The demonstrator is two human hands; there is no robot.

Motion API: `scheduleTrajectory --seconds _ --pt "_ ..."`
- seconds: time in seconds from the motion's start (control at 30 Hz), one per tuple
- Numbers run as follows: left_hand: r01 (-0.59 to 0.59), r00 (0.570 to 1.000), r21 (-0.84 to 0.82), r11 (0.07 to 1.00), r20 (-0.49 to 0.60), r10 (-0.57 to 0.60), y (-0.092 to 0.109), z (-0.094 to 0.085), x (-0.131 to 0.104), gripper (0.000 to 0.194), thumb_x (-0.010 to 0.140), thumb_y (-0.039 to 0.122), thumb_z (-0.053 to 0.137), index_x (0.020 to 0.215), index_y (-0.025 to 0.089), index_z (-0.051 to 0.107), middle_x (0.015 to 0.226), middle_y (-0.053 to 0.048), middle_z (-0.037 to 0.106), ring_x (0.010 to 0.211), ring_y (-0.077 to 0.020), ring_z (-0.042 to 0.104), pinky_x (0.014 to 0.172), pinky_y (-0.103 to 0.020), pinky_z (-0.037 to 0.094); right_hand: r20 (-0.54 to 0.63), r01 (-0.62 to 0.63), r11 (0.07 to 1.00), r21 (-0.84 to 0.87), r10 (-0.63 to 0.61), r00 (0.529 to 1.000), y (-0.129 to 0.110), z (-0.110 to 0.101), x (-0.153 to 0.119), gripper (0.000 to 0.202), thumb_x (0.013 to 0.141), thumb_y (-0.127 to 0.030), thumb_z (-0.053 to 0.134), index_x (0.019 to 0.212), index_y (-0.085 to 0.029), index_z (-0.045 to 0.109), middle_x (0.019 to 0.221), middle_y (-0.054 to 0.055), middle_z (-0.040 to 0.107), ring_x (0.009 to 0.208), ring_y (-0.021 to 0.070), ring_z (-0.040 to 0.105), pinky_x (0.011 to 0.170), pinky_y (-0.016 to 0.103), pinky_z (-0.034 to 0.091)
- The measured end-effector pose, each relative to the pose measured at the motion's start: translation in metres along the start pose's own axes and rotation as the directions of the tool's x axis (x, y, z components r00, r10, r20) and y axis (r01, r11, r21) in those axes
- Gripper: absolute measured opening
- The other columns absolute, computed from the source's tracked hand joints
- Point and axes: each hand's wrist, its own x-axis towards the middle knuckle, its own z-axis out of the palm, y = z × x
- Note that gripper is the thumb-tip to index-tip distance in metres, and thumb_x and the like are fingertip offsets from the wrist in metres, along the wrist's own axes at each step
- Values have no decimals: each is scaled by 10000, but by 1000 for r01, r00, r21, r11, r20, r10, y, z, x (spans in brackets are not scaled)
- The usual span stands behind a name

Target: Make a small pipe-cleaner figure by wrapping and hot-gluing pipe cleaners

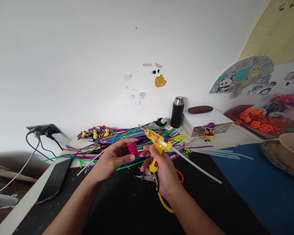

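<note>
My left hand (117,156) pinches a small magenta coil (133,148) that looks wound from pipe cleaner. My right hand (163,166) is wrapped round the handle of a yellow hot glue gun (159,140), its nozzle pointing up and left, above the magenta coil and apart from it. A translucent glue stick (198,166) sticks out of the gun's back end. A thin purple strip (143,174) hangs by the right fingers. Below that hand lie scissors (147,178) with red and yellow handles, partly hidden.
Many coloured pipe cleaners (122,137) spread across the back of the black mat (107,209). A phone (55,181) lies at left. Small figures (95,133), a black flask (177,112), a white box (205,119) and another figure (209,131) stand behind. Glue sticks (218,152) lie at right.
</note>
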Motion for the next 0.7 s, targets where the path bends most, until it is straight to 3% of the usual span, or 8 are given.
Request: scheduleTrajectory --seconds 0.17,0.7 --pt "-4 1000 -21 1000 1 4 -4 -5 -1 479 771 252 962 1230 267 825 1141 -92 807 1063 -280 737 940 -362 585 -21 -10 1000 5 11 1000 -1 1 -1 500 766 -596 917 973 -160 785 833 40 744 486 125 654 420 210 366" --pt "33 997 36 999 74 -35 -7 -11 1 475 777 302 969 1225 270 813 961 -40 755 920 -216 698 849 -310 562 -12 -43 997 63 43 999 -4 2 0 522 714 -584 954 967 -158 789 793 27 750 449 107 627 415 206 362"
